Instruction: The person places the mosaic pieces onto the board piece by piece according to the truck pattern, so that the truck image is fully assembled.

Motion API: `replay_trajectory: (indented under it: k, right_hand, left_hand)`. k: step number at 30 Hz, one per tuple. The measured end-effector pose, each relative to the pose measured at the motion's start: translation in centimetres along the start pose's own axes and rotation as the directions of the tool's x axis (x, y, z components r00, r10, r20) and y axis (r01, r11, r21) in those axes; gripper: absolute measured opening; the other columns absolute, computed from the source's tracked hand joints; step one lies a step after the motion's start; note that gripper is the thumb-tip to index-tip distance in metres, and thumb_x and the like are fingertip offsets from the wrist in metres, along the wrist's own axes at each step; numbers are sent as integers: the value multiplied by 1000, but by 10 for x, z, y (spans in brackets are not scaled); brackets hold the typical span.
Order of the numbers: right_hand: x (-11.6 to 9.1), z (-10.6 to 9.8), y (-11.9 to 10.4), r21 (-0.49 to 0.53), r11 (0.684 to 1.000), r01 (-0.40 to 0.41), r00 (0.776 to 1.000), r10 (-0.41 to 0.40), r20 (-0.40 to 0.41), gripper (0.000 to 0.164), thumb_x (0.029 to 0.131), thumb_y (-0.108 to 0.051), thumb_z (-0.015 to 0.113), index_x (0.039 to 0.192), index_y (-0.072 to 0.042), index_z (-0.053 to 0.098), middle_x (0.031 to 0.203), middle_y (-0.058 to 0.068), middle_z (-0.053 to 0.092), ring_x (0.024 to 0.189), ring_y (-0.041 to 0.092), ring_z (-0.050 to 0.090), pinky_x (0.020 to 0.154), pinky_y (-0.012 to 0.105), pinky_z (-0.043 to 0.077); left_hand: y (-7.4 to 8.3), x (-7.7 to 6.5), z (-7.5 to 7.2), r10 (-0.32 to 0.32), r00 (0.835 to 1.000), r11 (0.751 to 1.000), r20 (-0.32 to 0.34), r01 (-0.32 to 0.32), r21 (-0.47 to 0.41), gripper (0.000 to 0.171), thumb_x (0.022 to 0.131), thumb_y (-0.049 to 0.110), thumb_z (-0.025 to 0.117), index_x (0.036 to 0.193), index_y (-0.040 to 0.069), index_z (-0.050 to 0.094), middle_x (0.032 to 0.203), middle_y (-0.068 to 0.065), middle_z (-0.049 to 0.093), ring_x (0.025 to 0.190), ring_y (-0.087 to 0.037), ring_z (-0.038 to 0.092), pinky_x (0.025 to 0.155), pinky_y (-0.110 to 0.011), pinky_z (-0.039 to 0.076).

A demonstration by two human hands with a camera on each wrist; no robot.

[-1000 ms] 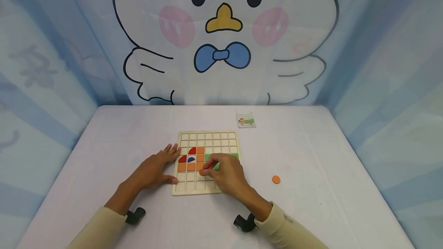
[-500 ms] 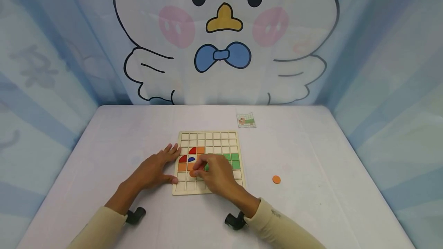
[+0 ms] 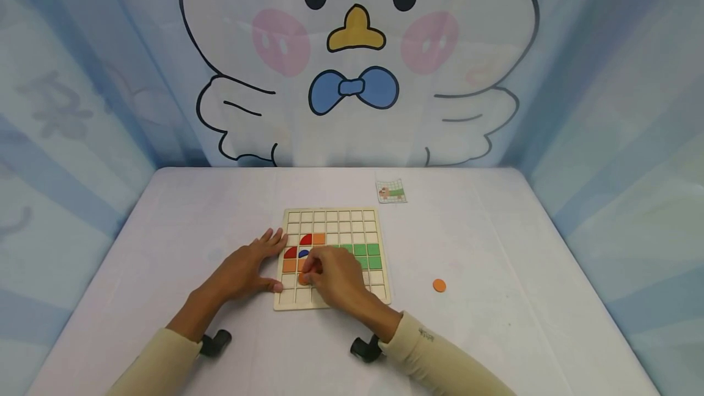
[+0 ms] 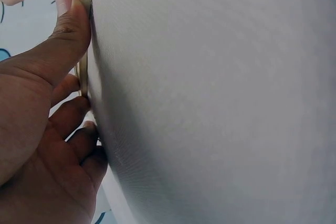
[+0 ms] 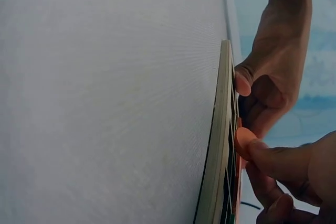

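A wooden grid board [image 3: 344,227] lies on the table. My left hand [image 3: 242,271] rests at the board's left edge, fingers spread and fairly straight, thumb touching the near part of that edge. Between thumb and fingers, my right hand [image 3: 338,277] pinches an orange disc [image 5: 244,142], tilted over the board just below the row of orange square tiles [image 3: 288,266]. Red quarter-round tiles [image 3: 306,239], a blue half-round tile [image 3: 304,253] and several green square tiles [image 3: 374,249] sit in the grid. The right hand covers some middle cells in the head view.
A second orange disc [image 3: 439,285] lies on the table right of the board. Behind the board is a small picture card [image 3: 391,191] showing a gridded animal figure. A printed curtain [image 3: 352,127] stands behind the table.
My right hand has moved left over the board with the orange disc, uncovering green tiles on the right. The left hand, board and second disc have stayed put.
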State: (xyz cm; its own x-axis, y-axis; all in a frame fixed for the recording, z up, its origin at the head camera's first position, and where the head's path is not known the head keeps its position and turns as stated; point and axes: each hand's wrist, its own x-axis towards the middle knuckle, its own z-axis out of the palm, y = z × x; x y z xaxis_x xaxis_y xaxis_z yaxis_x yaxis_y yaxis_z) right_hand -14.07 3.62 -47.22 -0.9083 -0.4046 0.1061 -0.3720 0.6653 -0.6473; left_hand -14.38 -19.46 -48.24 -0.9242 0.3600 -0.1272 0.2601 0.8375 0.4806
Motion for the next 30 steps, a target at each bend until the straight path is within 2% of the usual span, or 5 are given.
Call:
replay_trajectory:
  k: [22, 30]
  right_hand:
    - [4, 5, 4, -37, 999, -4, 1000, 5, 25, 16, 88, -17, 89, 80, -22, 76, 69, -14, 67, 64, -3, 57, 55, 18, 44]
    - [-2, -4, 7, -24, 1000, 9, 1000, -9, 0, 13, 87, -22, 90, 86, -22, 77, 76, -13, 70, 72, 0, 61, 64, 19, 45]
  left_hand:
    - [-1, 1, 1, -8, 1000, 1000, -1, 8, 4, 107, 79, 42, 91, 165, 10, 36, 174, -15, 27, 162, -46, 24, 123, -73, 31]
    - [1, 1, 1, -16, 1000, 1000, 3, 16, 7, 106, 80, 43, 90, 165, 11, 36, 174, -15, 27, 162, -45, 23, 124, -72, 30]
